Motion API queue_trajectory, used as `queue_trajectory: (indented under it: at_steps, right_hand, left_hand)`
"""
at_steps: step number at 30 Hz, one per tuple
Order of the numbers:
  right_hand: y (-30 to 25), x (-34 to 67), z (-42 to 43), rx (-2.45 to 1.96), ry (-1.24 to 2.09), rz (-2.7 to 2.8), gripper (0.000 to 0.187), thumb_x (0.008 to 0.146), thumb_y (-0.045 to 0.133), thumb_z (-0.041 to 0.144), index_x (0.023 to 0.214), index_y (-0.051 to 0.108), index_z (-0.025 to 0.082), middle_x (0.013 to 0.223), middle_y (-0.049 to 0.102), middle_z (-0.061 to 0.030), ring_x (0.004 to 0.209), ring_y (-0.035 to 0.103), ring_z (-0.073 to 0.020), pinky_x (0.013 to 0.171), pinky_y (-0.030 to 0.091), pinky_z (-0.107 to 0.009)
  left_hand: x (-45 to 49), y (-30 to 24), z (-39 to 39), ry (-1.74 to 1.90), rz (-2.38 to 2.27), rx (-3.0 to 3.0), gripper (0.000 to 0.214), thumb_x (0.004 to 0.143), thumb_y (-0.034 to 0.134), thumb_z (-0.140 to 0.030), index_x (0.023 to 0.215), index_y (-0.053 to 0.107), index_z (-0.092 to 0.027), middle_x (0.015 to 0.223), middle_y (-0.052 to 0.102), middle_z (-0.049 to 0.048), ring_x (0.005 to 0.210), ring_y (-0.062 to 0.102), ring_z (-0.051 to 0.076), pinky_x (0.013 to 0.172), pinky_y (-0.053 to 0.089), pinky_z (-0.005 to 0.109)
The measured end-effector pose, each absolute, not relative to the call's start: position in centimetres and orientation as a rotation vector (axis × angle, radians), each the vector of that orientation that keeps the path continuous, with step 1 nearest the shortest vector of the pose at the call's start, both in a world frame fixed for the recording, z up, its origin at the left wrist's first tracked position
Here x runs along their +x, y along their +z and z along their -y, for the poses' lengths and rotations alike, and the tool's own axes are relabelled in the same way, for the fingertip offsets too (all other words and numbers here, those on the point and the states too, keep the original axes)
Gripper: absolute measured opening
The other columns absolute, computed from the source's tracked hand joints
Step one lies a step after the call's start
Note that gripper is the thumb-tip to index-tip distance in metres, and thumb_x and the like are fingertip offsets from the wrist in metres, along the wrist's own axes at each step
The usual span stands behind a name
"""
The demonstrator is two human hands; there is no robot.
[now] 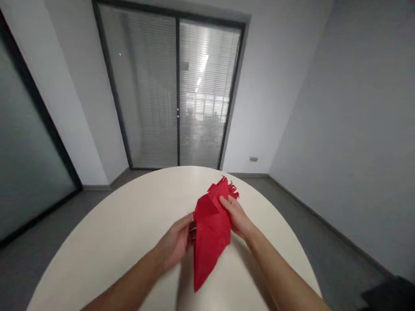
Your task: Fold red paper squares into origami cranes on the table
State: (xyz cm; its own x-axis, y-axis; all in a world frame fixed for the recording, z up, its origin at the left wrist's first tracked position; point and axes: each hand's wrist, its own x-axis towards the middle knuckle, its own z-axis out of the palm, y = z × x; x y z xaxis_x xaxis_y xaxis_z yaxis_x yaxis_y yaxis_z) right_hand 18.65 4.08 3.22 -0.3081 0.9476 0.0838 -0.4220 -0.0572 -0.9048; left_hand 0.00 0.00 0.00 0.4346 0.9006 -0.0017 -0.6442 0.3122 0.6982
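A folded piece of red paper [212, 229] is held above the table, with a pointed lower end and a fringed, cut edge at its upper right. My right hand [238, 216] grips it near the top, the thumb lying on the front face and the other fingers behind it. At the paper's left edge is my left hand [178, 244], its thumb on the edge and its fingers reaching behind the sheet. Those left fingertips are partly hidden by the paper.
Beneath the hands is a round, cream-white table [136, 229]. Beyond it stands a dark-framed glass door [178, 95] with blinds. Grey walls and a grey floor [292, 203] surround the table. A dark object [391, 294] shows at the lower right, too blurred to name.
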Motion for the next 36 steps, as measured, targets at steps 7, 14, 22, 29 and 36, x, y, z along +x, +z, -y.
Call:
queue_trajectory:
  at_steps: [7, 14, 22, 29, 36]
  right_hand:
    - [2.4, 19.2, -5.7, -0.843, 1.432, 1.059, 0.044, 0.071, 0.083, 0.049, 0.099, 0.066, 0.019, 0.090, 0.076, -0.0061, 0.073, 0.071, -0.0201, 0.068, 0.057, -0.030]
    - [1.2, 19.4, -6.7, -0.922, 1.250, 1.085, 0.044, 0.071, 0.082, 0.050, 0.095, 0.062, 0.020, 0.085, 0.075, -0.0036, 0.072, 0.071, -0.0215, 0.068, 0.058, -0.033]
    - [0.9, 21.6, -8.4, -1.016, 0.933, 1.221, 0.045, 0.070, 0.078, 0.058, 0.085, 0.057, 0.021, 0.059, 0.064, 0.0033, 0.043, 0.051, -0.0117, 0.045, 0.042, -0.025]
    - [-3.1, 27.1, -11.4, -1.401, 0.135, 1.539, 0.045, 0.085, 0.058, 0.043, 0.122, 0.063, 0.019, 0.122, 0.067, -0.0152, 0.111, 0.060, -0.0307, 0.097, 0.046, -0.047]
    - [-5.2, 27.7, -12.2, -1.587, 0.014, 1.848, 0.062, 0.083, 0.061, 0.041, 0.141, 0.052, 0.020, 0.129, 0.065, -0.0128, 0.123, 0.053, -0.0334, 0.103, 0.041, -0.044]
  left_hand:
    - [-2.2, -0.2, -2.3, 1.398, -0.587, 0.597, 0.034, 0.085, 0.070, -0.025, 0.116, 0.066, -0.012, 0.109, 0.075, 0.0117, 0.104, 0.071, 0.026, 0.097, 0.054, 0.036]
    - [-1.4, 0.4, -1.9, 1.278, -0.598, 0.652, 0.037, 0.081, 0.074, -0.023, 0.117, 0.065, -0.016, 0.108, 0.076, 0.0107, 0.098, 0.073, 0.025, 0.089, 0.058, 0.036]
    - [-4.3, 0.9, -3.0, 1.624, -1.137, 1.037, 0.036, 0.079, 0.072, -0.043, 0.099, 0.067, -0.014, 0.089, 0.076, 0.0087, 0.080, 0.072, 0.024, 0.069, 0.057, 0.032]
    - [-7.3, 2.4, -2.2, 1.918, -1.456, 2.293, 0.015, 0.088, 0.056, -0.023, 0.095, 0.069, -0.019, 0.117, 0.071, 0.0097, 0.114, 0.063, 0.025, 0.103, 0.047, 0.040]
    - [-3.2, 0.0, -0.6, 0.707, -1.566, 2.448, 0.036, 0.096, 0.046, -0.041, 0.080, 0.070, -0.021, 0.111, 0.073, 0.0093, 0.099, 0.068, 0.025, 0.090, 0.052, 0.040]
